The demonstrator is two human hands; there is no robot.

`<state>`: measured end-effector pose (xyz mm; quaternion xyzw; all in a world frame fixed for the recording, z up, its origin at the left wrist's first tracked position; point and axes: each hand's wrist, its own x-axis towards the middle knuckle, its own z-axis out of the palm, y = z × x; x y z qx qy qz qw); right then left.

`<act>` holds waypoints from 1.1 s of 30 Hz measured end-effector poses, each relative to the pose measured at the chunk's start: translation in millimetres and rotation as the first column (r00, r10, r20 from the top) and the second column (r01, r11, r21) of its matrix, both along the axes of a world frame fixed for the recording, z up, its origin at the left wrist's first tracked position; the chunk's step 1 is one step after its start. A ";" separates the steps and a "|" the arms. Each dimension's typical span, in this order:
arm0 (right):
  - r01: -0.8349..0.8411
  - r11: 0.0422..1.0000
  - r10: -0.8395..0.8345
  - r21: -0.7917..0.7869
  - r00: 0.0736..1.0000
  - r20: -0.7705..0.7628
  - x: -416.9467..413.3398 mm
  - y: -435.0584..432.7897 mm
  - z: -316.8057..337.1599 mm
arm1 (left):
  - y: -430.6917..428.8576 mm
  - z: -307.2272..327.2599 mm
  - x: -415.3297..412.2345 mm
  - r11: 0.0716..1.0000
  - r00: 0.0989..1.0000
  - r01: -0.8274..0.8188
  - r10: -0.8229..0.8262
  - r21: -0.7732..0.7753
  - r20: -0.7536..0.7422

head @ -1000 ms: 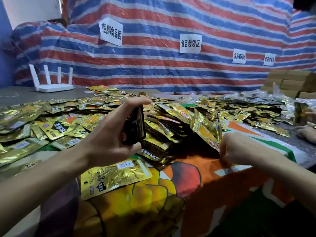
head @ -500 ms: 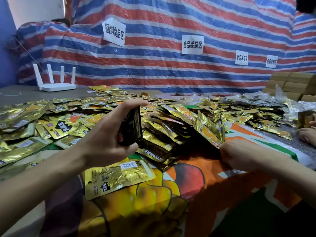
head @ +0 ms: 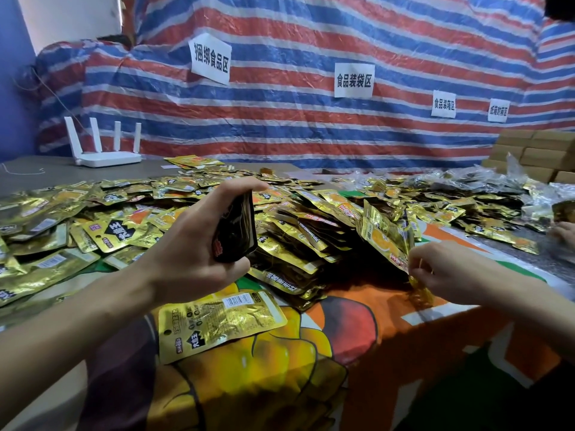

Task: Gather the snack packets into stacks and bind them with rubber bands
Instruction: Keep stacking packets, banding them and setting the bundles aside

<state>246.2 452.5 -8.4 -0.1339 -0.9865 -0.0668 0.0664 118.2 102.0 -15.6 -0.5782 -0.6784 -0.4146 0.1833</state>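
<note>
Toward nine o'clock of centre, our left hand grips an upright stack of snack packets, thumb on top. At three o'clock our right hand pinches yellow rubber bands on the worktop. Loose packets sprawl from nine to two o'clock.

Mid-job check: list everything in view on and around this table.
Gold foil snack packets: many, gold, strewn across the printed table cover.
Stack of snack packets: one, dark edge-on, gripped above the pile.
Amber rubber bands: small heap, amber, near front edge.
White four-antenna router: one, white, far left.
White paper signs: four, on red-blue striped tarp.
Brown cardboard boxes: several, far right.
Left hand: grips the stack.
Right hand: pinches the rubber bands.
</note>
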 end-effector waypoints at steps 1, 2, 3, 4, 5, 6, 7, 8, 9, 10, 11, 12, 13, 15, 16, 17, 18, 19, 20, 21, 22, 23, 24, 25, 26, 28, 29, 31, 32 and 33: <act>-0.001 1.000 0.001 0.006 1.000 -0.010 0.7 0.4 0.5 | 0.2 -0.1 0.1 1.000 1.000 -0.002 0.002 -0.002 -0.001; 0.001 1.000 -0.001 0.013 1.000 -0.025 1.5 1.0 1.1 | 0.5 0.0 0.2 1.000 1.000 -0.002 0.002 -0.004 0.000; 0.007 1.000 -0.006 0.017 0.999 -0.047 2.2 1.6 1.7 | 0.5 0.0 0.5 1.000 1.000 -0.001 0.001 -0.006 0.002; 0.012 1.000 -0.010 0.016 0.997 -0.074 2.7 2.4 2.5 | 0.3 0.1 0.6 1.000 1.000 0.000 0.000 -0.006 0.005; 0.013 1.000 -0.011 0.014 0.995 -0.103 3.1 3.6 3.5 | 0.1 0.1 0.8 1.000 1.000 0.001 -0.001 -0.005 0.006; 0.010 1.000 -0.008 0.013 0.991 -0.130 3.5 4.7 4.8 | 0.0 0.3 0.9 1.000 1.000 0.001 -0.001 -0.005 0.006; 0.006 1.000 -0.004 0.011 0.988 -0.153 3.9 5.6 6.2 | -0.2 0.4 1.0 1.000 1.000 0.000 0.000 -0.005 0.005; 0.001 1.000 0.000 0.006 0.985 -0.171 4.6 6.4 7.5 | -0.5 0.5 1.1 1.000 1.000 -0.003 0.003 -0.005 0.001; -0.005 1.000 0.005 0.001 0.983 -0.184 5.8 6.8 9.1 | -0.6 0.5 1.1 1.000 1.000 -0.005 0.005 -0.004 -0.003; -0.011 1.000 0.010 -0.002 0.980 -0.197 6.9 6.6 10.5 | -0.9 0.4 1.1 1.000 1.000 -0.008 0.008 -0.002 -0.006; -0.016 1.000 0.014 -0.003 0.976 -0.216 8.1 6.3 11.8 | -0.9 0.5 1.0 1.000 1.000 -0.010 0.010 0.000 -0.006; -0.021 1.000 0.019 -0.005 0.970 -0.243 8.9 5.4 12.7 | -1.2 0.5 1.0 1.000 1.000 -0.014 0.014 0.003 -0.005; -0.029 1.000 0.025 -0.009 0.960 -0.278 9.3 4.4 13.8 | -1.3 0.5 0.9 1.000 1.000 -0.016 0.016 0.006 -0.005; -0.055 0.998 0.038 -0.038 0.936 -0.351 9.5 2.2 16.4 | -1.2 0.1 0.8 1.000 1.000 -0.014 0.014 0.008 -0.010; -0.066 0.997 0.042 -0.050 0.927 -0.372 9.1 1.4 17.3 | -1.1 -0.1 0.8 1.000 1.000 -0.013 0.013 0.007 -0.013; -0.071 0.996 0.044 -0.056 0.925 -0.378 8.4 0.8 17.9 | -1.1 -0.2 0.8 1.000 1.000 -0.011 0.011 0.005 -0.015; -0.070 0.996 0.044 -0.055 0.927 -0.374 7.6 0.5 18.3 | -1.3 -0.2 0.7 1.000 1.000 -0.008 0.008 0.004 -0.013; -0.063 0.997 0.040 -0.053 0.930 -0.365 6.5 0.5 18.2 | -1.6 -0.2 0.6 1.000 1.000 -0.004 0.004 0.004 -0.009; -0.051 0.998 0.031 -0.048 0.936 -0.352 5.4 1.2 17.7 | -2.1 -0.3 0.5 1.000 1.000 0.000 0.000 0.006 -0.004; -0.033 0.999 0.017 -0.043 0.944 -0.331 4.1 2.7 16.9 | -2.5 -0.5 0.4 1.000 1.000 0.002 -0.002 0.008 -0.001; -0.009 0.999 -0.003 -0.038 0.954 -0.299 2.5 4.8 15.6 | -3.1 -0.8 0.2 1.000 1.000 0.002 -0.002 0.008 0.001; 0.019 0.999 -0.027 -0.034 0.966 -0.257 1.0 7.8 14.1 | -3.4 -1.1 0.0 1.000 1.000 0.002 -0.002 0.008 0.000; 0.046 0.998 -0.052 -0.036 0.976 -0.210 -0.4 11.3 12.2 | -3.8 -1.3 0.0 1.000 1.000 0.000 0.000 0.007 -0.002; 0.070 0.997 -0.076 -0.043 0.984 -0.164 -1.4 15.1 9.7 | -4.3 -1.6 0.0 1.000 1.000 -0.001 0.001 0.007 -0.004; 0.090 0.995 -0.095 -0.050 0.987 -0.128 -1.9 18.6 7.1 | -4.8 -1.7 -0.1 1.000 1.000 -0.001 0.001 0.007 -0.004; 0.123 0.990 -0.130 -0.070 0.985 -0.115 -1.6 25.4 2.6 | -6.0 -2.0 -0.2 1.000 1.000 0.004 -0.004 0.009 0.002; 0.136 0.987 -0.148 -0.088 0.980 -0.135 -1.5 28.6 1.1 | -6.3 -2.1 0.1 1.000 1.000 0.005 -0.005 0.010 0.006; 0.154 0.979 -0.177 -0.136 0.969 -0.174 -1.7 33.9 -1.4 | -6.8 -2.5 0.2 1.000 1.000 -0.004 0.003 0.011 0.005; 0.159 0.974 -0.187 -0.161 0.966 -0.180 -1.8 35.9 -2.4 | -6.8 -2.6 0.2 1.000 1.000 -0.010 0.010 0.011 0.000; 0.161 0.969 -0.195 -0.187 0.964 -0.180 -1.6 37.8 -3.9 | -6.8 -2.7 0.1 1.000 1.000 -0.014 0.014 0.009 -0.005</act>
